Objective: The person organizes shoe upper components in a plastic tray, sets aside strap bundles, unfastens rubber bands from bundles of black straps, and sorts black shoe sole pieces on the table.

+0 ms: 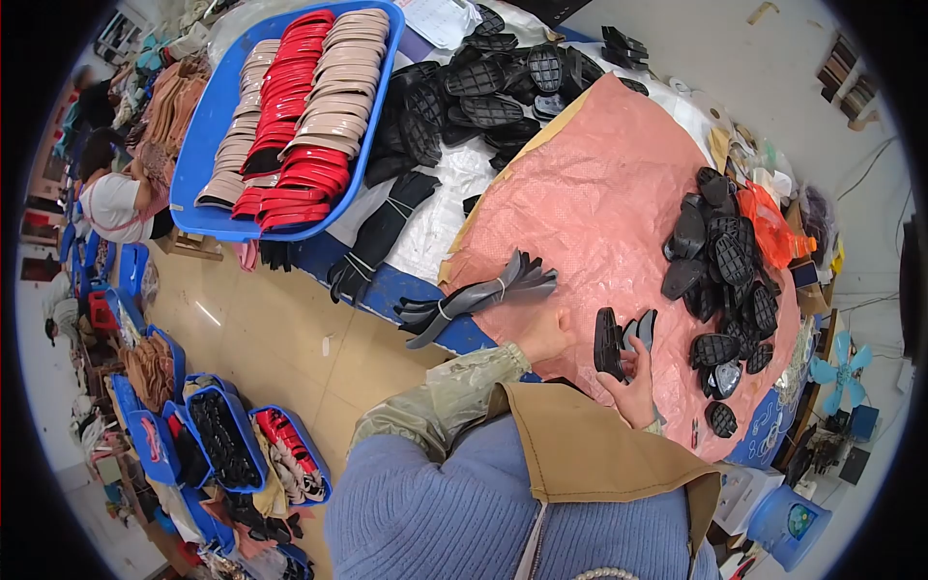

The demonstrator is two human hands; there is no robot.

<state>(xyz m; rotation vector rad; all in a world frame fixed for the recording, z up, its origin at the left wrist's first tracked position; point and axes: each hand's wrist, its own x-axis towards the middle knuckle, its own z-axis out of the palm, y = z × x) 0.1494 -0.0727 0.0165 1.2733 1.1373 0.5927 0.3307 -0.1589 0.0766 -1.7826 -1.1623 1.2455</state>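
My right hand (634, 380) holds a small black piece (608, 344) with a ridged face, with a grey strip (642, 330) beside it at the fingertips. To its left, my left hand (547, 336) rests over the pink sheet (599, 184) with its fingers curled; whether it holds anything is hidden. Just beyond my left hand lies a tied bundle of grey and black strips (474, 298). A pile of black ridged pieces (730, 251) sits on the sheet to the right.
A blue tray (182, 193) of red and beige curved pieces stands at the upper left. More black pieces (483, 77) lie behind the sheet, with a black tied bundle (382, 237) near the table edge. A person (116, 203) is far left; blue bins (227, 435) stand below.
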